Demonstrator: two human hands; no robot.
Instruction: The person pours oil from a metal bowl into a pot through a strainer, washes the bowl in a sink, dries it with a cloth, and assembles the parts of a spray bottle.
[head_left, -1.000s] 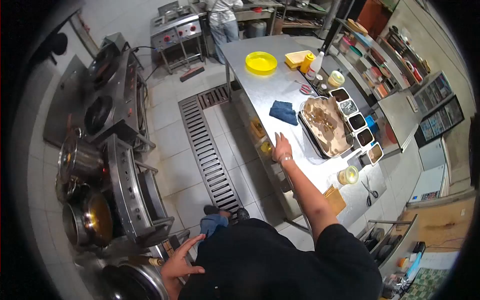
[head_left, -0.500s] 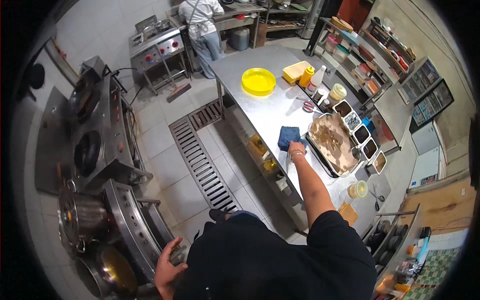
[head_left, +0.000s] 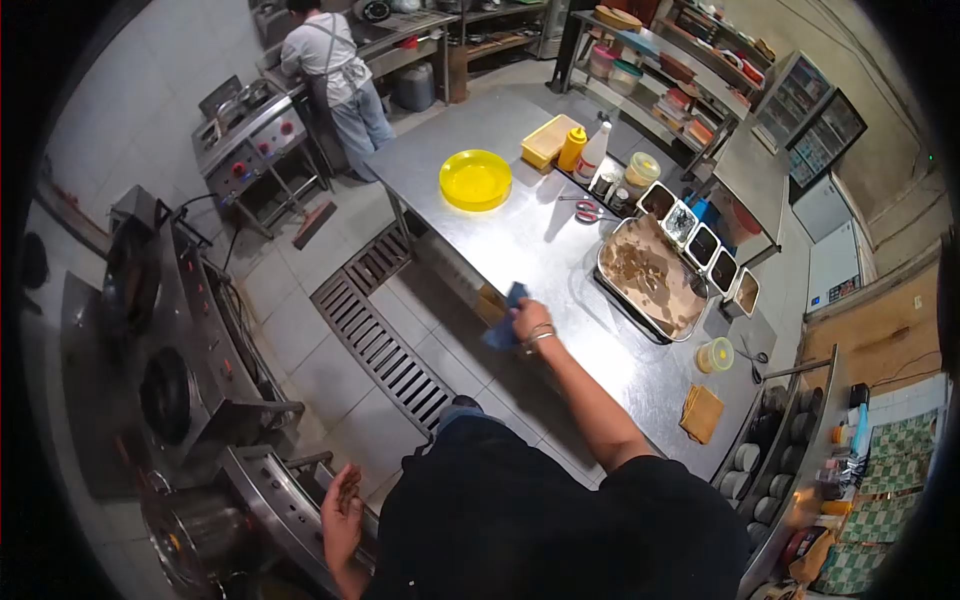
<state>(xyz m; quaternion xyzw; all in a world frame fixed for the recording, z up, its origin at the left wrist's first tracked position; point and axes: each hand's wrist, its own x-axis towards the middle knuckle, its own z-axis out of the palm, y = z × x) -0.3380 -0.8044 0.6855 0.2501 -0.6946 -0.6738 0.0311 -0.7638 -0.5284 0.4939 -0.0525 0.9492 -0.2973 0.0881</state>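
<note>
Gripping a blue cloth [head_left: 503, 333], the right hand [head_left: 530, 320] is closed around it at the aisle-side long edge of the steel counter [head_left: 605, 385]; part of the cloth shows past that edge, and whether it touches the metal I cannot tell; the left hand [head_left: 343, 512] is loosely spread, well apart from the counter and near the front of the steel stove [head_left: 275, 490]; close to the counter's far aisle-side corner sits a round yellow tub [head_left: 475, 181]; toward the opposite long edge stand a yellow bin [head_left: 549, 141], a yellow squeeze bottle [head_left: 571, 151] and a white bottle [head_left: 593, 155]; red-handled scissors [head_left: 588, 212] lie nearby; a paper-lined tray [head_left: 650, 278] rests just beside a row of white containers [head_left: 702, 242]; toward the near end are a lidded tub [head_left: 714, 355], dark scissors [head_left: 755, 362] and a flat tan pad [head_left: 702, 414].
</note>
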